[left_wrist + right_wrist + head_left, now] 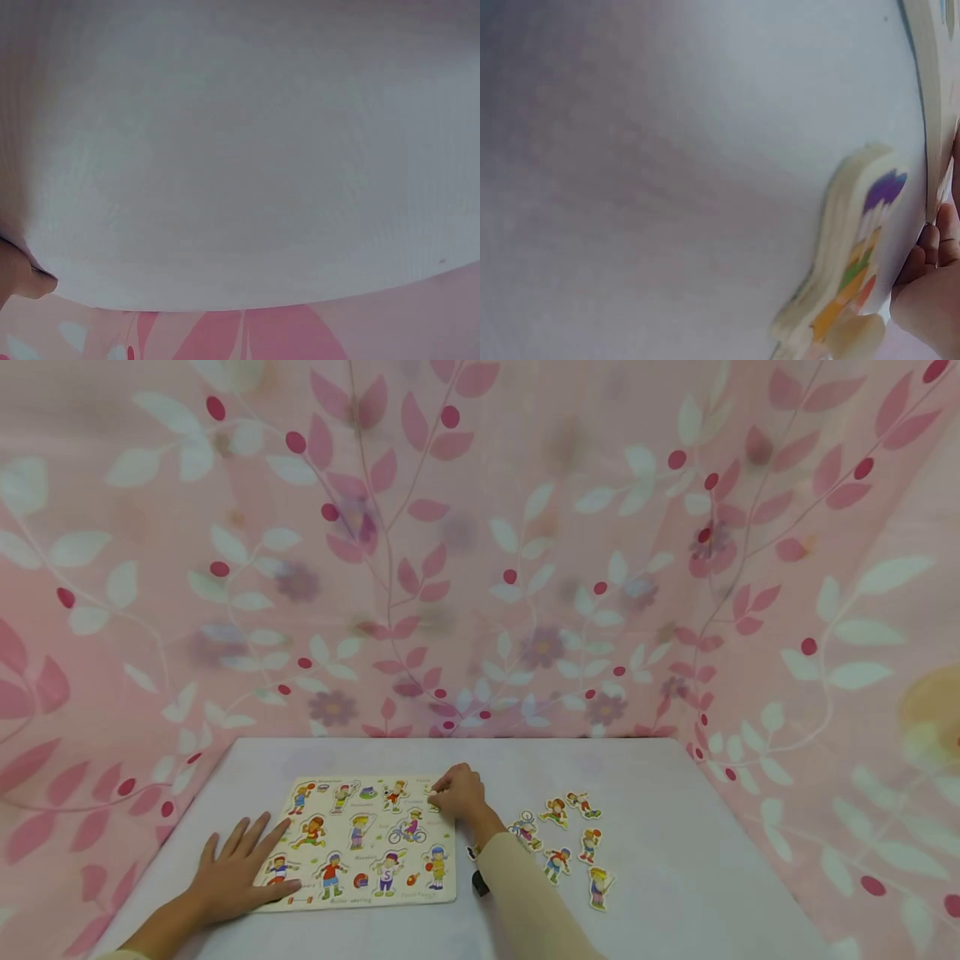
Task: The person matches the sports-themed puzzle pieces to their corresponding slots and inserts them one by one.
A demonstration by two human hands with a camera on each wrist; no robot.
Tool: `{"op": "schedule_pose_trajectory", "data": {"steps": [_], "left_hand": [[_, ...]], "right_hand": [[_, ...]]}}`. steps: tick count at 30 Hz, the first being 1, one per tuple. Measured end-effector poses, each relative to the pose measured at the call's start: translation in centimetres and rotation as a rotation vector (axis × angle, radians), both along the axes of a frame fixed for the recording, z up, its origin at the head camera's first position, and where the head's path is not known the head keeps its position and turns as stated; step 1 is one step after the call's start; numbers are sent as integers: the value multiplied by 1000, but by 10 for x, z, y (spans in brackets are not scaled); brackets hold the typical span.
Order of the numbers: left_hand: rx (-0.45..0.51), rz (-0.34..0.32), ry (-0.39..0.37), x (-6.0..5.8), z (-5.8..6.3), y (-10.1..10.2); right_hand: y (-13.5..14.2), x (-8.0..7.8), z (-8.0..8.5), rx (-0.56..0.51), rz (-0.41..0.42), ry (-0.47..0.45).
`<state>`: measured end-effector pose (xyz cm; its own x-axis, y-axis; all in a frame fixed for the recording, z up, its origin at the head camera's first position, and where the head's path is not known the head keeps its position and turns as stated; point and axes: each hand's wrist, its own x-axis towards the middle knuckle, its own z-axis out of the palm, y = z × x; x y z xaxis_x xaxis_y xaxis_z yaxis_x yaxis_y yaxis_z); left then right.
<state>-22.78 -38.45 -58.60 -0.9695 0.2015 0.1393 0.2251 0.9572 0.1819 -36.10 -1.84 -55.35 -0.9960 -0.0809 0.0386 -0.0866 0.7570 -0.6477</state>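
A cream wooden puzzle board point(381, 853) printed with children playing sports lies on the left half of the table. My left hand point(232, 878) rests spread over its left edge, fingers straight. At the board's upper right corner, my right hand point(461, 795) pinches a small puzzle piece point(432, 792), mostly covered by the fingers. The right wrist view has the right hand point(930, 274) beside the board's edge point(922, 82). Only a bit of the left hand point(26, 276) enters the left wrist view.
Several loose figure pieces, among them a cyclist point(525, 831), a runner point(555, 812) and a figure with a stick point(598, 887), lie right of the board. One thick piece point(851, 262) looms near the right wrist camera. Floral curtains point(480, 568) surround the white table point(675, 860).
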Motion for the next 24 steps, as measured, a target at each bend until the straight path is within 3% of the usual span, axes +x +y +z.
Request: {"op": "schedule_pose_trajectory", "data": {"steps": [7,15,24], "left_hand": [[-2,9,9,9,0,-7],[29,17,13,22,-20,-7],[26,8,60,2,-9,0]], "right_hand": [[-7,8,4,109,79,-57],[-4,16,4,206,166,-119],[5,-8,23,213,197,-154]]}}
